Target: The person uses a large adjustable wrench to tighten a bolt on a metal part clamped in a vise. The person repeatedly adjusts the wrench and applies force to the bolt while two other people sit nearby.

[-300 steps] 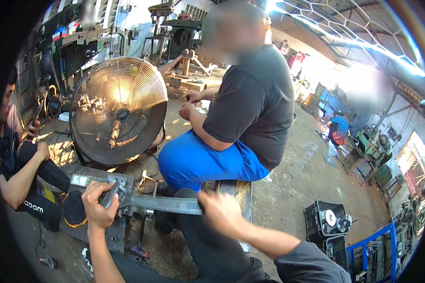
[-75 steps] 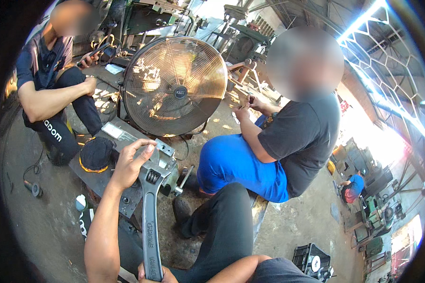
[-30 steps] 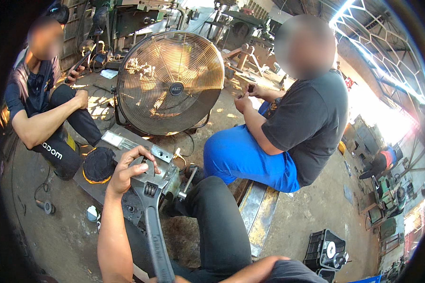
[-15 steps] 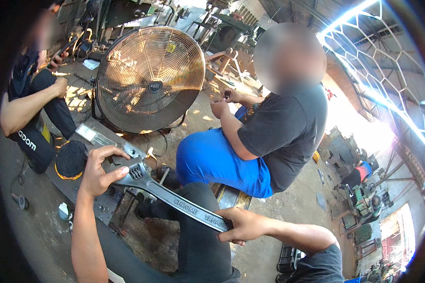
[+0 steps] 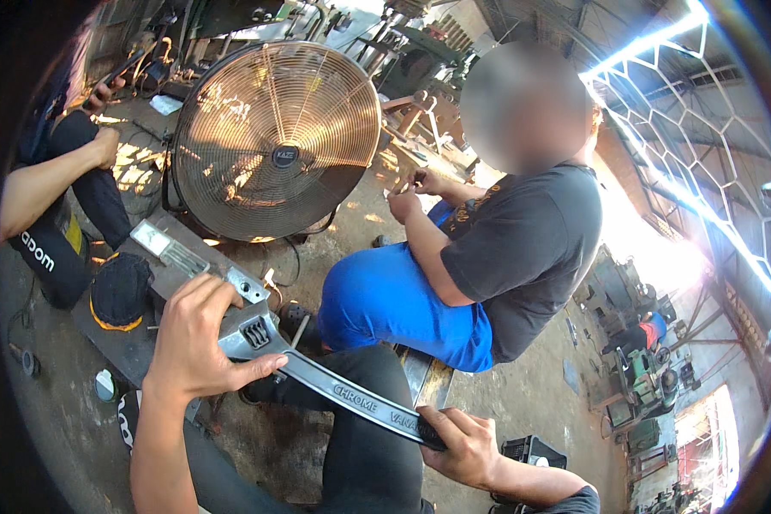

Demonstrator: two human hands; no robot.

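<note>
A large silver adjustable wrench (image 5: pixel 338 390) slants across in front of me, above my dark-trousered leg. My left hand (image 5: pixel 199 338) grips its head end, fingers curled over the jaws and hiding part of them. The left thumb presses near the neck, beside the adjusting screw. At the lower right, my right hand (image 5: pixel 463 441) is closed round the far end of the handle. Behind the wrench's head lies a grey metal piece with a hole (image 5: pixel 247 288).
A big round floor fan (image 5: pixel 274 141) stands ahead. A person in blue trousers (image 5: pixel 403 291) sits close at right; another person's forearm (image 5: pixel 56 184) shows at left. A black cap (image 5: pixel 120 291) rests near the metal piece. A dark crate (image 5: pixel 535 451) sits at lower right.
The wrench has shifted slightly right and down with both hands. My left fingers have closed further over its head, and the thumb has slid toward the neck.
</note>
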